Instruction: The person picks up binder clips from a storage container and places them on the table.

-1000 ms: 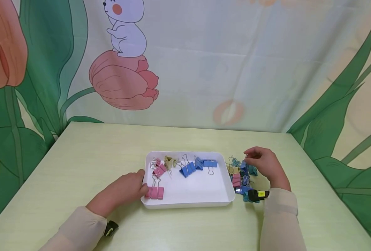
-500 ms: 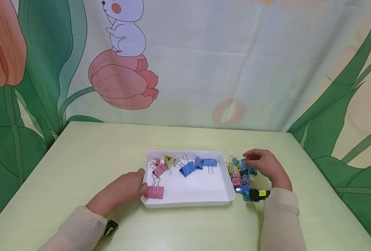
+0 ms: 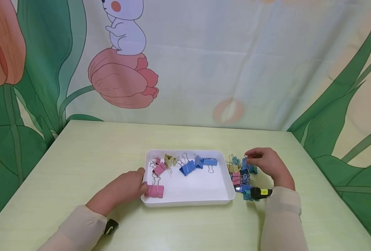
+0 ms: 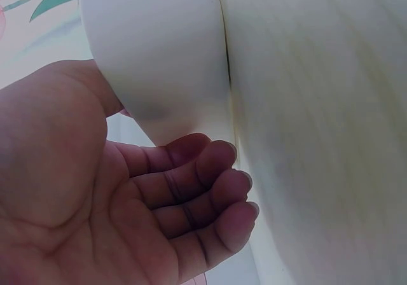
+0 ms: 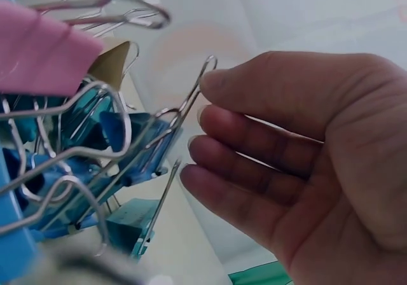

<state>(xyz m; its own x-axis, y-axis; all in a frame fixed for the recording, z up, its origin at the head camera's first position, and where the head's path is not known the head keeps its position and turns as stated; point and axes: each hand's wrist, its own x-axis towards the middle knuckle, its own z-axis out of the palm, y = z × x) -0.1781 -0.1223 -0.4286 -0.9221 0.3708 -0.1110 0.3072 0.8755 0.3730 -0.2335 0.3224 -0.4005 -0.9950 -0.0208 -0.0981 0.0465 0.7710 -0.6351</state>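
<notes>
My left hand [image 3: 124, 190] grips the left rim of a white tray [image 3: 201, 186], thumb over the edge. In the left wrist view its fingers [image 4: 232, 186] curl against the tray's outer wall. The tray holds several binder clips: pink ones [image 3: 155, 191] at left, a gold one [image 3: 168, 160], and blue ones [image 3: 188, 168] along the back. Right of the tray, my right hand [image 3: 267, 164] pinches the wire handle of a blue binder clip [image 5: 149, 146] at the pile's far side. The index fingertip is hidden behind the thumb in the right wrist view.
Against the tray's right wall lies a tangled pile of binder clips, with a pink one [image 3: 236, 179], a yellow one [image 3: 234, 168] and teal ones [image 3: 247, 195]. The pale table [image 3: 110, 139] ends at a printed curtain [image 3: 188, 87] behind.
My right hand has shifted slightly to the right at the pile, and the blue binder clip at its fingertips has tilted a little. The left hand keeps its hold on the tray.
</notes>
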